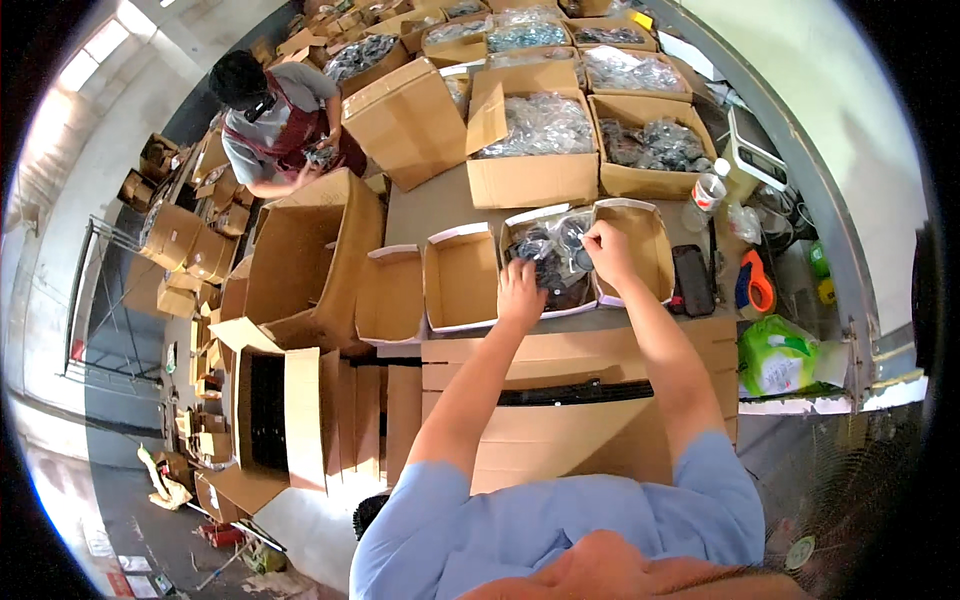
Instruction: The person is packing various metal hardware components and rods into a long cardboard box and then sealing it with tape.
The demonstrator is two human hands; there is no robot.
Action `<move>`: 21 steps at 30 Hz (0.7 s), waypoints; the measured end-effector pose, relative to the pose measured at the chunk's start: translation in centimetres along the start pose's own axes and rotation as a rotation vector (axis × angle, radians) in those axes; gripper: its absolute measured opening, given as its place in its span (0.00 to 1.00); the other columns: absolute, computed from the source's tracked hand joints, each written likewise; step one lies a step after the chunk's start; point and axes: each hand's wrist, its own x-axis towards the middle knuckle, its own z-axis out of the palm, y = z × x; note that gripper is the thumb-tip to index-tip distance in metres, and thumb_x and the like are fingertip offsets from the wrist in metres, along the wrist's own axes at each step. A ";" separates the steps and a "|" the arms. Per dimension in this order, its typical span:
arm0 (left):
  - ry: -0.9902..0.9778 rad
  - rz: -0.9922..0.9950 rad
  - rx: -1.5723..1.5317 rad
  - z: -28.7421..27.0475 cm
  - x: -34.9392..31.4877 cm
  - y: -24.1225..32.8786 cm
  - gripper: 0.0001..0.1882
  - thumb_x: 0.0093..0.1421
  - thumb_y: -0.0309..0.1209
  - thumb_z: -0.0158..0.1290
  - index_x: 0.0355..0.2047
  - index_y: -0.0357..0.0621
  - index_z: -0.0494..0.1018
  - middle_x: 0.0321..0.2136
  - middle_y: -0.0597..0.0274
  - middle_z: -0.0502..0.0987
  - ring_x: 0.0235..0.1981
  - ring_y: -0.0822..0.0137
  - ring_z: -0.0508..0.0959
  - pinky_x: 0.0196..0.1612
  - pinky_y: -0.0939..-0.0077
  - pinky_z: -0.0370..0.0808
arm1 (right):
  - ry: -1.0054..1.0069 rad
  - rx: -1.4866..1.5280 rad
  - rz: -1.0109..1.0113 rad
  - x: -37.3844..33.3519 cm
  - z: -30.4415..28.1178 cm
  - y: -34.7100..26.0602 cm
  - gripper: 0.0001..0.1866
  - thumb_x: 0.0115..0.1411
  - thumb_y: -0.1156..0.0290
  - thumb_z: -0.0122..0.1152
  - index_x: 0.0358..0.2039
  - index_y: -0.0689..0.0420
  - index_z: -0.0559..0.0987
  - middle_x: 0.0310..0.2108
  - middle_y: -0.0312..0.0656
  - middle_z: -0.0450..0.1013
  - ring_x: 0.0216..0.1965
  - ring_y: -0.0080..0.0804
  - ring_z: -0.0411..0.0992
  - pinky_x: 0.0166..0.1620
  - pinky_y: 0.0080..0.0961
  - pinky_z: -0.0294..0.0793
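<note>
A shallow cardboard tray (574, 309) in front of me holds small clear plastic bags with dark parts inside. At its right side, my right hand (608, 250) is closed in a pinch on a clear plastic bag (575, 240) with dark round pieces. My left hand (521, 292) reaches over the tray's left edge, its fingers a little apart and touching the bagged dark parts (555, 268); its fingertips are partly hidden among them. Two bare trays, a left tray (390, 295) and a middle tray (460, 275), stand to the left. Another tray (645, 240) adjoins on the right.
Big cartons of bagged parts, such as one carton (532, 180), line the back. Left stands a tall open carton (300, 260); beyond it a co-worker (285, 120) handles a small item. A black phone (692, 280), bottle (704, 195) and orange tape dispenser (758, 283) lie right.
</note>
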 end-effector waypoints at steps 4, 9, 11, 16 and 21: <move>0.069 -0.175 -0.049 1.6 3.4 1.2 0.33 0.46 0.34 0.62 0.51 0.46 0.59 0.44 0.48 0.70 0.48 0.47 0.69 0.48 0.58 0.68 | -0.002 -0.031 0.050 -2.3 -4.0 -0.2 0.06 0.54 0.76 0.58 0.26 0.60 0.70 0.21 0.45 0.71 0.23 0.37 0.70 0.29 0.30 0.69; 0.275 -0.226 -0.218 3.6 5.5 -3.5 0.10 0.53 0.27 0.54 0.35 0.39 0.68 0.26 0.48 0.72 0.33 0.47 0.72 0.37 0.58 0.70 | -0.077 0.238 0.118 -8.0 -11.0 -2.4 0.04 0.57 0.78 0.54 0.28 0.60 0.68 0.25 0.36 0.65 0.29 0.21 0.64 0.33 0.21 0.65; 0.418 -0.081 -0.292 2.0 6.0 -0.4 0.05 0.56 0.26 0.51 0.31 0.38 0.68 0.29 0.48 0.71 0.33 0.49 0.70 0.35 0.58 0.68 | -0.107 0.279 0.177 -12.2 -15.0 -1.1 0.03 0.59 0.76 0.51 0.29 0.59 0.68 0.27 0.31 0.63 0.31 0.18 0.61 0.36 0.19 0.64; 0.273 -0.381 -1.249 -0.8 3.2 8.5 0.06 0.65 0.30 0.42 0.37 0.40 0.61 0.39 0.58 0.65 0.39 0.67 0.69 0.38 0.66 0.76 | -0.127 0.155 0.420 -23.0 -19.4 1.2 0.02 0.59 0.78 0.48 0.33 0.59 0.69 0.29 0.34 0.64 0.32 0.20 0.62 0.38 0.20 0.65; 0.202 0.009 -1.051 0.9 -6.1 16.2 0.05 0.67 0.27 0.35 0.38 0.38 0.58 0.43 0.55 0.65 0.44 0.65 0.66 0.48 0.71 0.66 | -0.051 -0.057 0.449 -26.3 -20.6 3.0 0.06 0.58 0.81 0.45 0.36 0.61 0.69 0.31 0.41 0.67 0.34 0.30 0.66 0.41 0.25 0.66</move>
